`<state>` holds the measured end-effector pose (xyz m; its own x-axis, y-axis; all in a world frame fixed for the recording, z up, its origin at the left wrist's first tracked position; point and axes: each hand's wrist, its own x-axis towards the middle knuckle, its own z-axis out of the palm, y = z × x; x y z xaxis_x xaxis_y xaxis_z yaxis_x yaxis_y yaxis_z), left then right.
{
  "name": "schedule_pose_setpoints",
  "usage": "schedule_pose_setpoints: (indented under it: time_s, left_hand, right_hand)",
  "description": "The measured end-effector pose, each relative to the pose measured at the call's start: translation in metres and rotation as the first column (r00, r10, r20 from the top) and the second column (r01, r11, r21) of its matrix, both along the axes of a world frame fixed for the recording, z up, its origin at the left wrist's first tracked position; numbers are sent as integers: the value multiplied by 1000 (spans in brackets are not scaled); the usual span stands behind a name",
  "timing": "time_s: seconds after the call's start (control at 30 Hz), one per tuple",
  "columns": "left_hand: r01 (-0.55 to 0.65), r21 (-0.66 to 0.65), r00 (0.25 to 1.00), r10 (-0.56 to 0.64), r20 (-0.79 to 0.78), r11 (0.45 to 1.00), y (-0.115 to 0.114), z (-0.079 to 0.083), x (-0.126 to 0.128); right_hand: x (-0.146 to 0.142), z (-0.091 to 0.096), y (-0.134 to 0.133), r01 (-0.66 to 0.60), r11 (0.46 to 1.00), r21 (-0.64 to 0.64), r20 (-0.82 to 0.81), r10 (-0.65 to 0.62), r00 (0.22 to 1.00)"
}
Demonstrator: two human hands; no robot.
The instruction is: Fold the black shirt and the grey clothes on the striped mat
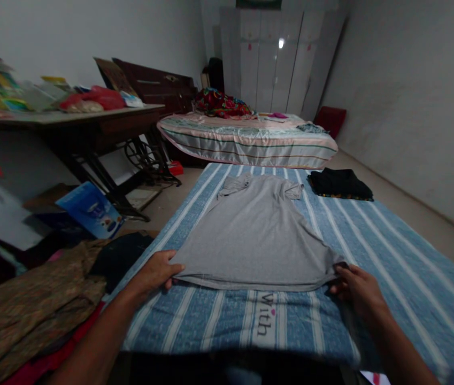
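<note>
A grey T-shirt (253, 230) lies spread flat on a blue and white striped sheet (387, 251), collar end away from me. My left hand (155, 272) pinches the shirt's near left hem corner. My right hand (357, 291) grips the near right hem corner, fingers closed on the cloth. Both sleeves look folded in at the far end.
A folded black garment (339, 183) sits on the sheet at the far right. A heap of clothes (30, 305) lies to my left. Beyond stand a table with clutter (70, 115), a blue box (90, 208), a striped mattress (246, 140) and a wardrobe (278, 59).
</note>
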<state>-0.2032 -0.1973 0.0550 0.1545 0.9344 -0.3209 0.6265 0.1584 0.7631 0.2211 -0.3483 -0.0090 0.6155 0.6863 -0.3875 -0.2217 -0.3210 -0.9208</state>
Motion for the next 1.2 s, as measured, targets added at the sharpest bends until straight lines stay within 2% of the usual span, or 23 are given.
schedule_pose_setpoints:
  time_s: [0.13,0.23,0.3,0.33,0.37,0.43,0.47,0.5,0.53,0.57,0.6,0.63,0.7,0.77,0.93,1.2]
  left_hand:
    - [-65,-16,991,66,116,998,-2,10,-5]
    - [-124,-9,986,124,108,992,-4,8,-9]
    - [-157,22,986,156,67,987,-5,4,-9]
    - [-170,36,985,168,47,985,-6,2,-9]
    - [-178,46,984,177,32,983,-6,1,-9]
    - [-183,59,983,183,16,981,-6,-2,-8]
    - [-184,66,983,184,5,981,-6,-3,-8]
    - [-185,75,982,186,-11,980,-5,-4,-8]
    - [-187,85,981,190,-32,979,-4,-5,-8]
    - [-190,97,979,196,-57,977,-3,-6,-7]
    - [-193,108,976,202,-85,975,-2,-8,-7]
    - [-193,119,972,207,-112,974,-2,-8,-6]
    - [-185,132,969,203,-139,974,-1,-9,-5]
    - [-175,127,970,193,-146,976,-2,-8,-4]
    - [-155,128,971,175,-164,980,-4,-4,-5]
    - [-191,60,980,193,-48,980,-2,-9,-11]
  right_hand:
    - [2,-2,-6,-39,999,18,44,38,998]
    - [2,0,-14,-81,997,-1,113,81,990]
    - [0,2,-21,-109,993,-37,248,115,962]
    - [-4,3,-26,-121,991,-61,367,135,921]
    - [-10,4,-32,-139,987,-86,503,163,849]
    - [-31,5,-45,-226,966,-126,747,242,619]
    - [-46,4,-51,-326,936,-132,812,291,506]
    - [-62,3,-56,-469,873,-133,856,340,390]
    - [-79,1,-60,-611,774,-164,887,387,251]
    - [-96,-2,-61,-689,693,-211,915,388,110]
    - [-111,-4,-61,-719,647,-255,933,361,-6]
    - [-124,-8,-59,-713,634,-300,936,341,-90]
    - [-141,-14,-53,-667,649,-366,928,312,-205]
    - [-145,-19,-48,-642,644,-416,909,314,-274]
    - [-135,-19,-48,-695,503,-515,857,336,-392]
    - [-136,-8,-53,-681,417,-602,786,457,-416]
